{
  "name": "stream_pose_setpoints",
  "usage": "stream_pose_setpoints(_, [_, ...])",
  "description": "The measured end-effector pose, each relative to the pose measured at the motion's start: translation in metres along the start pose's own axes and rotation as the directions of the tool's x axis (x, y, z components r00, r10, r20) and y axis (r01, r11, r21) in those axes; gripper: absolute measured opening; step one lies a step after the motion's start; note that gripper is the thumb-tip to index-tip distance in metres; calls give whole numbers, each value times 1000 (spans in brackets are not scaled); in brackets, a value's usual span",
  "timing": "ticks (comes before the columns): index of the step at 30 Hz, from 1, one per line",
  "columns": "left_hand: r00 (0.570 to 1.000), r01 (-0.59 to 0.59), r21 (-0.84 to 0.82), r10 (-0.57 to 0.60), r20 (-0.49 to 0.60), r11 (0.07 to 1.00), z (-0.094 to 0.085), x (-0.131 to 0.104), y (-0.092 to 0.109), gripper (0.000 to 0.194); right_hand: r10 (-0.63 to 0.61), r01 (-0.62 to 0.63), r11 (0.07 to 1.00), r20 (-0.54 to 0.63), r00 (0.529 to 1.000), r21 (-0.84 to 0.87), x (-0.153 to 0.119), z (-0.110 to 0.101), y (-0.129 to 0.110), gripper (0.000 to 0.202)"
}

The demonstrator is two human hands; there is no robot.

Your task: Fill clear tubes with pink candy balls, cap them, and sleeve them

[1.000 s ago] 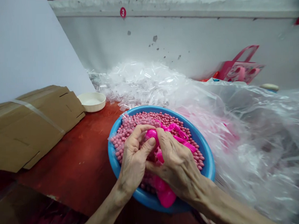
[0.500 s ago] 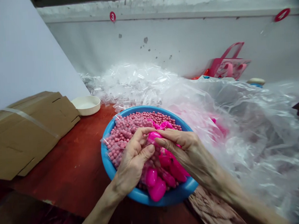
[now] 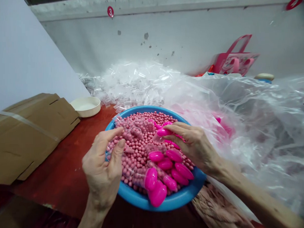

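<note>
A blue basin point(image 3: 155, 205) holds many small pink beads point(image 3: 139, 146), clear tubes filled with beads, and several bright pink caps point(image 3: 184, 171). Over the basin's left rim is my left hand point(image 3: 105, 165), thumb and forefinger apart, with nothing visible between them. My right hand point(image 3: 190, 139) pinches a glossy pink cap point(image 3: 163, 132) above the right part of the basin; a clear piece shows just under it. Two capped tubes lie near the front, their pink caps point(image 3: 157, 193) by the rim.
Flattened cardboard point(image 3: 33, 131) and a white round dish point(image 3: 86, 107) are at the left. Clear plastic tubes point(image 3: 138, 81) are heaped behind the basin. Large clear plastic bags point(image 3: 262, 123) fill the right, with a pink bag point(image 3: 236, 62) behind. A crumpled cloth point(image 3: 217, 204) lies at front right.
My hands have come apart. My left hand has moved left and opened, while my right hand has shifted slightly right, holding a pink cap. More caps in the basin are visible.
</note>
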State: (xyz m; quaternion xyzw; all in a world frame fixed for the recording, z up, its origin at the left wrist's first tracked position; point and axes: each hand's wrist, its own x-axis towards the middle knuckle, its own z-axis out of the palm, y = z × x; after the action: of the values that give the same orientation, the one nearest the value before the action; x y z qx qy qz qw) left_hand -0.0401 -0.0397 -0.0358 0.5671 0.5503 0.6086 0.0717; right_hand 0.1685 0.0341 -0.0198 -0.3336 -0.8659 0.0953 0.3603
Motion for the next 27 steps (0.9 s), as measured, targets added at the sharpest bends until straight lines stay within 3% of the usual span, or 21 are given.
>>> stream_pose_setpoints(2, [991, -136, 183, 132, 33, 974, -13, 1, -7, 23, -21, 23, 1000, 80, 997, -22, -7, 8, 3, 19])
stream_pose_setpoints(5, [951, -302, 332, 261, 163, 893, -24, 4, -15, 22, -12, 14, 1000, 161, 987, -12, -12, 13, 4, 23])
stream_pose_setpoints(11, [874, -435, 462, 240, 422, 773, -25, 8, -21, 28, -13, 5, 1000, 318, 948, 25, -11, 6, 11, 25])
stream_pose_setpoints(14, [870, -433, 458, 226, 439, 777, -27, 6, -20, 28, -41, 16, 997, 368, 929, 70, -11, -3, 18, 18])
stream_pose_setpoints(17, [876, -448, 502, 253, 410, 739, -32, 2, -20, 16, 31, -56, 995, 270, 962, 84, -9, -16, 28, 18])
stream_pose_setpoints(21, [807, -575, 530, 323, 495, 623, -36, -3, -21, 9, 152, -151, 988, 88, 985, -8, -3, -25, 41, 20])
stream_pose_setpoints(24, [782, -606, 513, 339, 522, 607, -36, -6, -18, 7, 136, -132, 990, 81, 987, -58, 2, -17, 45, 20])
stream_pose_setpoints(27, [785, -600, 486, 353, 509, 635, -31, -9, -11, 6, 85, -72, 991, 125, 988, -111, 6, 1, 47, 16])
